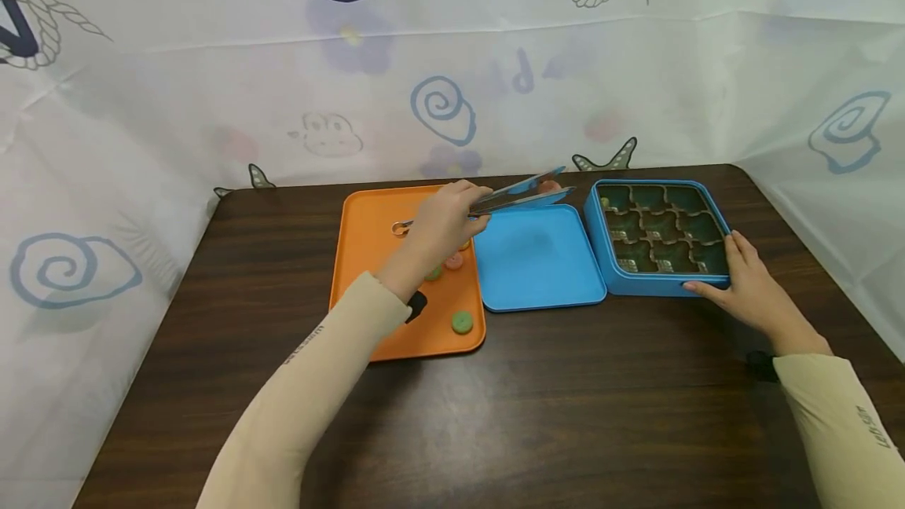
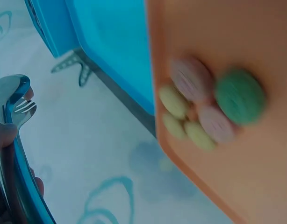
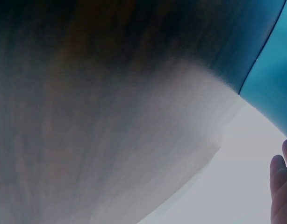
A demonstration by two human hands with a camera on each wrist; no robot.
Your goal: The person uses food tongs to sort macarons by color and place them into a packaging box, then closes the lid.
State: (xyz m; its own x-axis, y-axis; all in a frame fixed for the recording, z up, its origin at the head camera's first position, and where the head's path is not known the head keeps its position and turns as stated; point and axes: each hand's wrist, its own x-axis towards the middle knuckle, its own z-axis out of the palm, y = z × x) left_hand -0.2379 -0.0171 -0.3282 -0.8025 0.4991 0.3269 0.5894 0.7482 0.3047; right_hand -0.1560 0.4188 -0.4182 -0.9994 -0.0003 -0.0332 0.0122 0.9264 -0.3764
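Observation:
My left hand [image 1: 445, 218] grips metal tongs [image 1: 519, 199] above the orange tray [image 1: 360, 218], their tips pointing right over the blue lid [image 1: 540, 258]. A pinkish-brown macaron [image 1: 548, 187] sits between the tong tips. In the left wrist view one tong end [image 2: 23, 112] has fork-like prongs. My right hand [image 1: 756, 293] holds the front right corner of a blue box [image 1: 654, 283], thumb along the front and fingers on the side. Inside the box is a compartmented insert [image 1: 657, 224], with a small yellow-green piece [image 1: 605, 202] in its back left compartment.
On the orange tray lie a green macaron [image 1: 463, 322], pink macarons [image 2: 191, 78] and several yellow ones [image 2: 174, 101], partly hidden by my left arm in the head view. The lid lies between tray and box on the dark wooden table [image 1: 537, 407]. A patterned white sheet [image 1: 254, 93] hangs behind.

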